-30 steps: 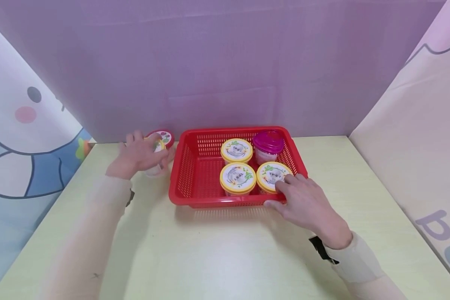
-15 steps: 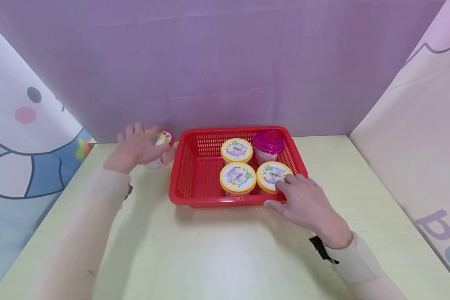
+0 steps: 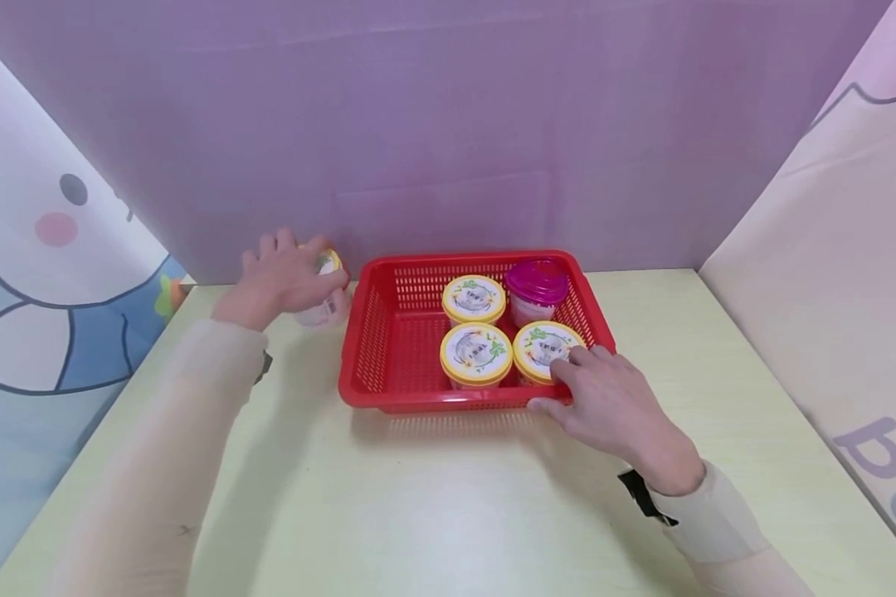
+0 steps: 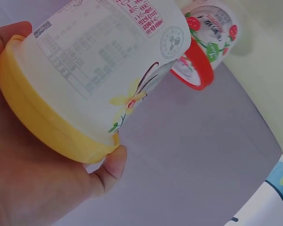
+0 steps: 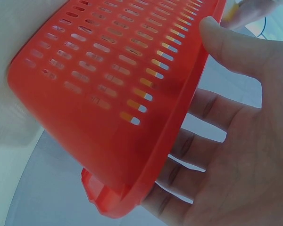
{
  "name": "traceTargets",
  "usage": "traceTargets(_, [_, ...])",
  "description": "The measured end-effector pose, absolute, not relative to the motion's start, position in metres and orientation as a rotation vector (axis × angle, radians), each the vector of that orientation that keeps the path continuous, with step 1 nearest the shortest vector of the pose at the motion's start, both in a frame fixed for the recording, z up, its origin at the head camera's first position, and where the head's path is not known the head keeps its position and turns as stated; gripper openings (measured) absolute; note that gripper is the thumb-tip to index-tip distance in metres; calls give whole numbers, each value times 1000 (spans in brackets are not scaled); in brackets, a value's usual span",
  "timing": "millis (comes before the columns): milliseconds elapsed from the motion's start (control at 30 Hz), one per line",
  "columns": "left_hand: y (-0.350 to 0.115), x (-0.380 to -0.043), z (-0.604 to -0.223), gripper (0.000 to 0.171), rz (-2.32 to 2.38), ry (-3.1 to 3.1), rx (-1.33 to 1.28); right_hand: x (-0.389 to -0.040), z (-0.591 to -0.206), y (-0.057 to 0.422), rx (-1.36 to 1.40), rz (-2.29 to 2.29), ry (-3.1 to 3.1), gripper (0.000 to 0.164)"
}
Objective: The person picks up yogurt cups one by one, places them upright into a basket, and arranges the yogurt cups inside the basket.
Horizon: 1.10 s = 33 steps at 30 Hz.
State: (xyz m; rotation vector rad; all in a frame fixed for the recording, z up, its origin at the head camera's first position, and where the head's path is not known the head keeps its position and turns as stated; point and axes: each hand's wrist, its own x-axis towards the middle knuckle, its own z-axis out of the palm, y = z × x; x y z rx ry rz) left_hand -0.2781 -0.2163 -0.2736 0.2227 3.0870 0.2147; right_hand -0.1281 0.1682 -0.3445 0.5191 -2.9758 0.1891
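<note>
My left hand (image 3: 280,278) grips a white tub with a yellow lid (image 3: 327,303) by its lid, left of the red basket. In the left wrist view, thumb and fingers clasp the yellow rim of this tub (image 4: 104,56), which has a printed label and a flower. Beyond it is a tub with a red lid and strawberries (image 4: 212,33), mostly hidden in the head view. My right hand (image 3: 605,398) grips the front right rim of the red basket (image 3: 418,403), thumb outside and fingers over the edge, beside a yellow-lidded tub (image 3: 541,352) inside.
The basket also holds two more yellow-lidded tubs (image 3: 476,355) and a tub with a magenta lid (image 3: 538,282) at the back right. A purple backdrop (image 3: 448,124) rises behind the pale table (image 3: 433,497); printed side panels (image 3: 829,290) flank it.
My left hand has moved a little up and away in view with the yellow-lidded tub, which now covers nearly all of the red lid. The right hand stays on the basket rim.
</note>
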Motion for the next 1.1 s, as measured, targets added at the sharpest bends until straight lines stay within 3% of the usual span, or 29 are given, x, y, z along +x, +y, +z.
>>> traceTargets(433, [-191,-280,-251,72,196,3082,276,-128,-345,168,522,186,-2974,51])
traceTargets(1100, [-156,-286,-257,72,227,3090,340,-127,-344,165,520,184,-2984,54])
